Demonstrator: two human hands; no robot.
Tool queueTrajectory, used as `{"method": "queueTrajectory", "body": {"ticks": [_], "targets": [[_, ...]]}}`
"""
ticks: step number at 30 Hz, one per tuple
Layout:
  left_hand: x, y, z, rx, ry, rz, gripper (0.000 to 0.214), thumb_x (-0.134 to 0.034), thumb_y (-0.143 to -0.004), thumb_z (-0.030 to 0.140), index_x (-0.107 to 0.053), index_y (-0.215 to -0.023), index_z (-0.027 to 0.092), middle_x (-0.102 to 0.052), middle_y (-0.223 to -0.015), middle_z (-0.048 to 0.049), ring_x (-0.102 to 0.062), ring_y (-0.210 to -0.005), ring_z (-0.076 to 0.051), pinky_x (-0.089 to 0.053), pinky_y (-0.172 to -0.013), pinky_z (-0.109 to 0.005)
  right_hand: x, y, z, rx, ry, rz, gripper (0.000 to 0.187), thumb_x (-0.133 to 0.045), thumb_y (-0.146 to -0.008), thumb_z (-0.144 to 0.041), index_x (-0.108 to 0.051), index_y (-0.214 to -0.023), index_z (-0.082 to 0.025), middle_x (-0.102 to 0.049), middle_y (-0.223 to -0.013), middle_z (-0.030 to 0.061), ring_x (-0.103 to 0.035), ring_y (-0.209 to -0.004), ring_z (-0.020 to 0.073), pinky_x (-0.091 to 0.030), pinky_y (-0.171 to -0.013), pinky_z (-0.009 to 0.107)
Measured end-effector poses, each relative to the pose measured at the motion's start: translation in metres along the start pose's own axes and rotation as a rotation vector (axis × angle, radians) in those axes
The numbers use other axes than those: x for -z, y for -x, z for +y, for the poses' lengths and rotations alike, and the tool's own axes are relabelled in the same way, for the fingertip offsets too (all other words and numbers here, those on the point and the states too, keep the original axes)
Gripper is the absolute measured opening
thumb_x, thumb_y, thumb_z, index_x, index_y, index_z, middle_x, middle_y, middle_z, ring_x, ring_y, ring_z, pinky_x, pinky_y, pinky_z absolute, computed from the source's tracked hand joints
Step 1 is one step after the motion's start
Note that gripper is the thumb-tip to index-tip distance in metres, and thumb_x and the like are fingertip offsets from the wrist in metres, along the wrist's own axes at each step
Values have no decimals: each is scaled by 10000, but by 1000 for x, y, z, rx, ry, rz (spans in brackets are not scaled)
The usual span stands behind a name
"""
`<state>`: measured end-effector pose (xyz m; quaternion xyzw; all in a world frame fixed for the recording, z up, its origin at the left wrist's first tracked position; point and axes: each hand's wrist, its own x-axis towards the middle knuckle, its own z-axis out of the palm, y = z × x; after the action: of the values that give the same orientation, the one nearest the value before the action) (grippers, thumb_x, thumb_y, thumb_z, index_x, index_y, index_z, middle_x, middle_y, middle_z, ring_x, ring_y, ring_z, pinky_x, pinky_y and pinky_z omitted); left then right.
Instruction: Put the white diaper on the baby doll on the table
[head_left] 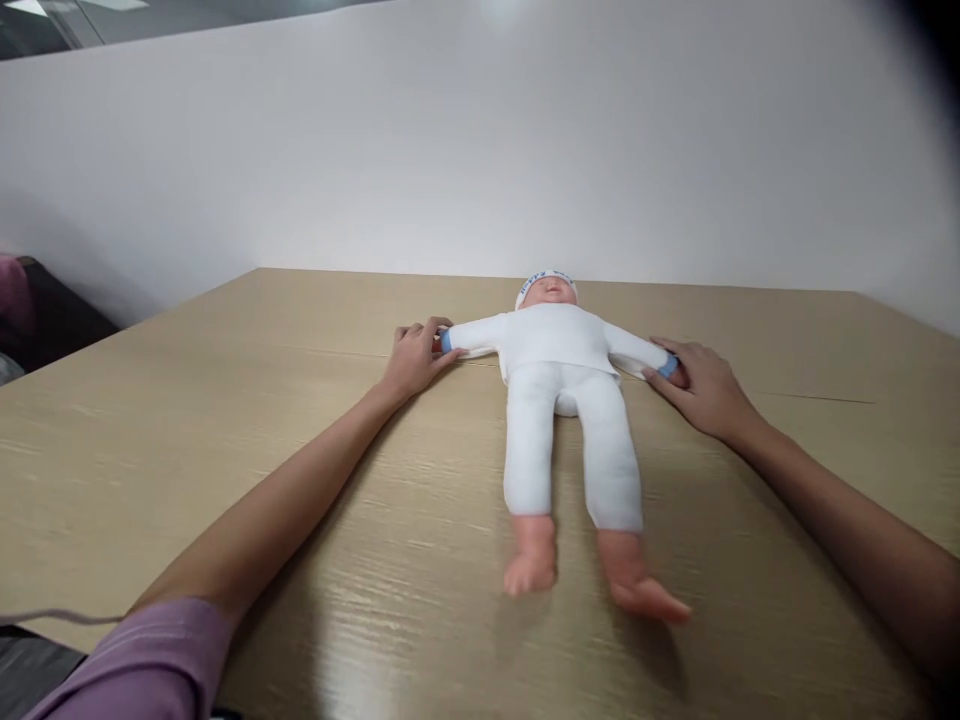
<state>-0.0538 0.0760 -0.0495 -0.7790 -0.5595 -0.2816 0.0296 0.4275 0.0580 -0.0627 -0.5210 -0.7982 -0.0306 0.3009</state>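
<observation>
A baby doll (559, 400) in a white suit and white cap lies on its back on the wooden table (187, 440), head away from me, bare feet toward me, arms spread out. My left hand (414, 358) is curled round the doll's hand at the blue cuff on the left side. My right hand (701, 385) covers and grips the doll's other hand at the blue cuff on the right side. Both my arms reach far forward.
A plain white wall (480, 150) stands behind the table's far edge. A dark seat with something pink (30, 305) is at the far left, beyond the table. A thin grey cable (52, 616) runs near my left sleeve.
</observation>
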Motion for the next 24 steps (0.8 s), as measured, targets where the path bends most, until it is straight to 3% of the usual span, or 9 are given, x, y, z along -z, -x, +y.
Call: {"method": "queueTrajectory", "body": {"ticks": [8, 14, 21, 24], "targets": [[-9, -6, -13, -13, 73, -17, 507, -671, -951, 537, -570, -1342, 232, -731, -1251, -89, -628, -1167, -297, -366, -1051, -449, -14, -11, 19, 31, 9, 23, 730, -446, -1016, -673, -678, -1403, -100, -732, -1028, 153, -646, -963, 290, -442, -900, 452], [-7, -3, -14, -21, 100, -14, 518, -692, -926, 527, -596, -1330, 218, -736, -1251, -87, -648, -1109, -286, -435, -1013, -424, -8, -8, 12, -8, -30, -13, 546, -595, -1011, -440, -638, -1465, -139, -747, -1301, 173, -669, -1103, 303, -459, -943, 396], [-6, 6, -22, -1, 145, -16, 496, -644, -954, 413, -630, -1412, 224, -749, -1190, -90, -643, -1105, -274, -499, -994, -392, -3, -6, 5, -29, 7, -35, 463, -598, -1000, -373, -690, -1369, -110, -779, -1180, 188, -678, -975, 287, -467, -866, 369], [-5, 12, -24, 63, 118, -5, 523, -612, -973, 404, -621, -1439, 168, -743, -1215, -128, -634, -1140, -290, -506, -1009, -409, -3, -2, 8, -13, -16, -44, 494, -574, -1005, -403, -676, -1394, -116, -782, -1165, 187, -687, -983, 293, -487, -872, 382]]}}
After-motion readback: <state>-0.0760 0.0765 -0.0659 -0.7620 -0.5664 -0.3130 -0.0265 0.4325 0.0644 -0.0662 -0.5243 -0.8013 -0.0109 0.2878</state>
